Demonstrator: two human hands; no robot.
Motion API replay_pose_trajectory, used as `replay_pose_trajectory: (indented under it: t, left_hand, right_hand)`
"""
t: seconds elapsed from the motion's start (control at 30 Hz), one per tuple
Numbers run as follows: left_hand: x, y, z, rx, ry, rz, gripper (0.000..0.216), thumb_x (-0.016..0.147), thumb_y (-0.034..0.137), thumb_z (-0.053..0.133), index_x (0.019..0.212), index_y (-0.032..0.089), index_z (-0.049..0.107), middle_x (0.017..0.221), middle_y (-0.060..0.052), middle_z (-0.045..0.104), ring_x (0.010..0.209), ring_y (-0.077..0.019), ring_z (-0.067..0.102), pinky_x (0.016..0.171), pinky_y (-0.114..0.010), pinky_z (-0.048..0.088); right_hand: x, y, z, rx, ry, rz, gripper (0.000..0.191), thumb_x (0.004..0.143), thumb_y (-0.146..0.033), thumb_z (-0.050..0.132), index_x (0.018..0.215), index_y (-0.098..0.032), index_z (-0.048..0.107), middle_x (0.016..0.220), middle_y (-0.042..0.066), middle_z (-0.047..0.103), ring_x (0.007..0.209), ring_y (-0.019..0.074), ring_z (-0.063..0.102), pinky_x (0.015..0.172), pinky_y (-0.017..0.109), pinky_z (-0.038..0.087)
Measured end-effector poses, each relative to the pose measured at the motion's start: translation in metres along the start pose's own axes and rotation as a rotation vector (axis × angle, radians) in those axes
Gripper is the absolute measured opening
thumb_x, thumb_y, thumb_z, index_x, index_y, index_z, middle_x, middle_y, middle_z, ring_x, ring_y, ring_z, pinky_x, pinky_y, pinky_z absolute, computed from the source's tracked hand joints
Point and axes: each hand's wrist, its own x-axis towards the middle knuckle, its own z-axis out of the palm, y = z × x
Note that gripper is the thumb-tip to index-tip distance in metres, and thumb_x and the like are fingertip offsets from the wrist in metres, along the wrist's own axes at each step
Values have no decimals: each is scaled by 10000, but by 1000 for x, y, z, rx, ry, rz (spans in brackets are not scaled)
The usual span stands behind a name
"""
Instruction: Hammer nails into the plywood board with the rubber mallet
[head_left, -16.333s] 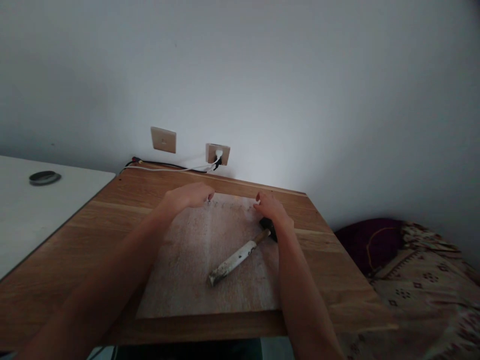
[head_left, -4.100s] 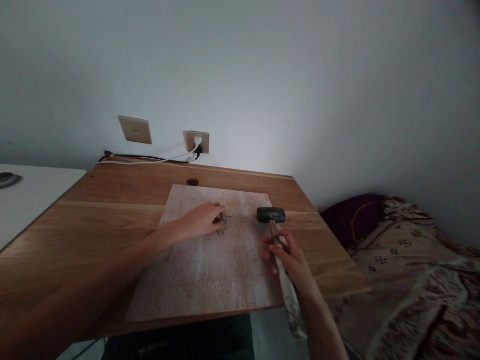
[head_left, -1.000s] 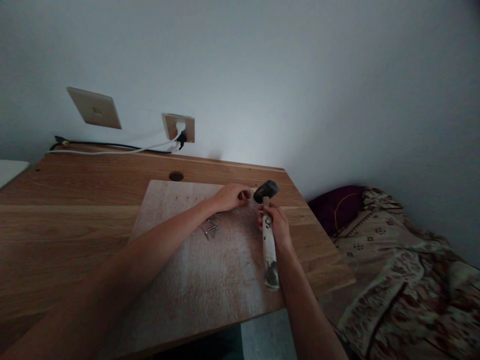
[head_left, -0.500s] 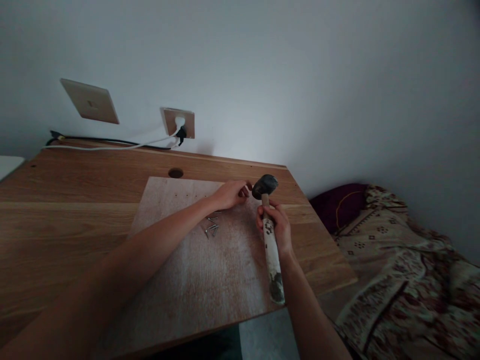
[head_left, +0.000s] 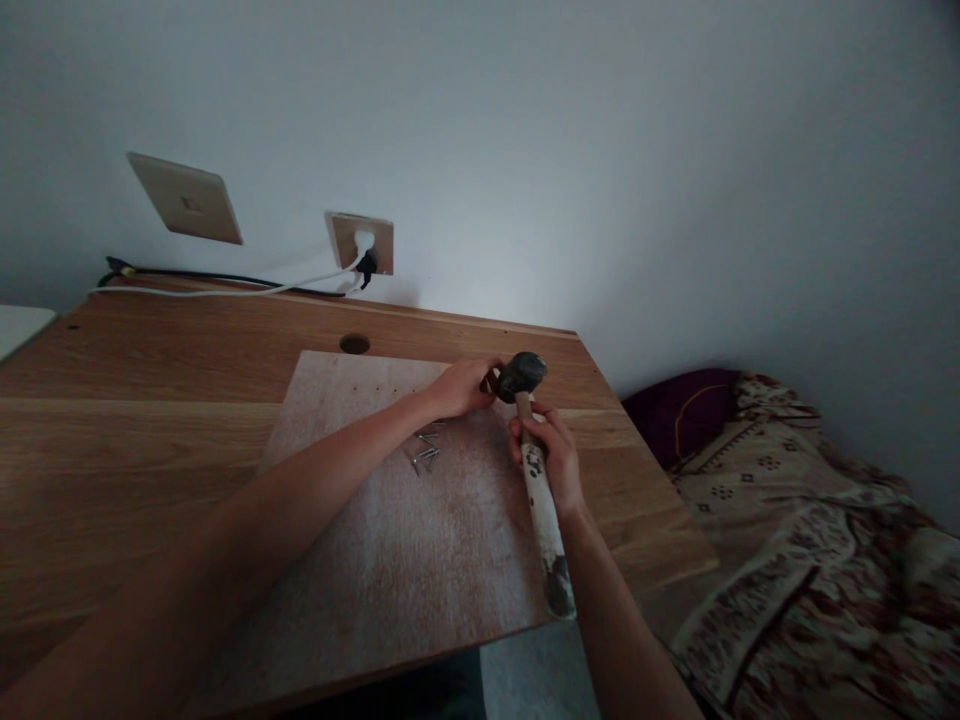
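- Head camera: my right hand (head_left: 553, 450) grips a hammer (head_left: 541, 510) high on its worn white handle, fingers curled around the shaft just below the dark head.
- The hammer slants over the right side of a pale wooden board (head_left: 427, 570), its head toward the wall (head_left: 600, 180) and the butt of its handle near the board's front edge.
- My left hand (head_left: 466, 388) reaches across the board, fingers bent inward just beside the hammer's head; I cannot tell whether they pinch anything or whether they touch the head.
- Small metal fasteners (head_left: 426, 457) lie loose in a cluster on the board, by my left wrist, too small to identify as nails or screws.
- Along the board's far edge, small dark dots (head_left: 376, 389) run in a row.
- Beneath the board stretches a wooden tabletop (head_left: 135, 450); beyond it, cables (head_left: 247, 292) lead to a wall socket (head_left: 382, 245).
- Patterned bedding (head_left: 780, 530) lies rumpled to my right.
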Motion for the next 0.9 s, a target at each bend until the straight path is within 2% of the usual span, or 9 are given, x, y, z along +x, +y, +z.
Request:
replay_pose_trajectory:
  t: [0.3, 0.37, 0.47, 0.57, 0.63, 0.8, 0.9]
  left_hand:
    - [2, 1, -1, -24, -44, 4, 445, 771, 50, 685, 1201, 158, 659, 932, -39, 781, 800, -177, 724, 710, -254, 510]
    - [2, 7, -13, 13, -78, 15, 411, 760, 78, 707, 1164, 141, 665, 969, -61, 768, 814, -179, 709, 725, -258, 509]
    - [-8, 20, -44, 182, -146, 33, 292, 753, 179, 745, 1039, 146, 701, 1038, -96, 736, 814, -187, 670, 708, -268, 477]
    - [-27, 34, -73, 275, -381, 78, 190, 699, 220, 770, 881, 203, 717, 851, -31, 711, 699, -175, 598, 638, -272, 418]
    - [-39, 41, -81, 278, -448, 71, 143, 645, 183, 774, 754, 226, 693, 716, 6, 667, 634, -168, 552, 609, -278, 389]
    - [-50, 40, -75, 200, -408, 20, 233, 560, 29, 709, 634, 242, 650, 589, 48, 606, 536, -151, 499, 578, -289, 370]
    - [-44, 36, -72, 165, -362, 52, 207, 607, 43, 690, 639, 246, 662, 597, 40, 611, 574, -155, 542, 634, -282, 415]
  right_hand:
    - [1, 0, 0, -30, 14, -16, 335, 670, -374, 721, 925, -224, 563, 602, -54, 643, 406, 107, 522, 374, 205, 327]
    - [1, -1, -1, -18, 12, -3, 334, 669, -370, 723, 922, -227, 559, 605, -56, 637, 406, 107, 518, 372, 205, 322]
    - [0, -2, -3, 22, 13, -16, 311, 701, -364, 714, 932, -234, 551, 637, -57, 634, 426, 104, 520, 376, 202, 319]
    - [-2, -2, -4, 32, 11, -23, 303, 733, -364, 732, 948, -234, 564, 657, -56, 625, 439, 99, 512, 373, 199, 311]
    - [-2, -2, -4, 40, 18, -14, 315, 744, -382, 770, 937, -233, 571, 658, -60, 609, 448, 93, 502, 368, 191, 304]
    - [0, -1, -5, 91, -17, 11, 331, 734, -392, 847, 804, -219, 573, 683, -45, 563, 560, 100, 542, 428, 181, 413]
    - [2, -4, -8, 149, -91, 81, 285, 762, -378, 835, 915, -199, 674, 714, -49, 535, 513, 71, 455, 369, 163, 353]
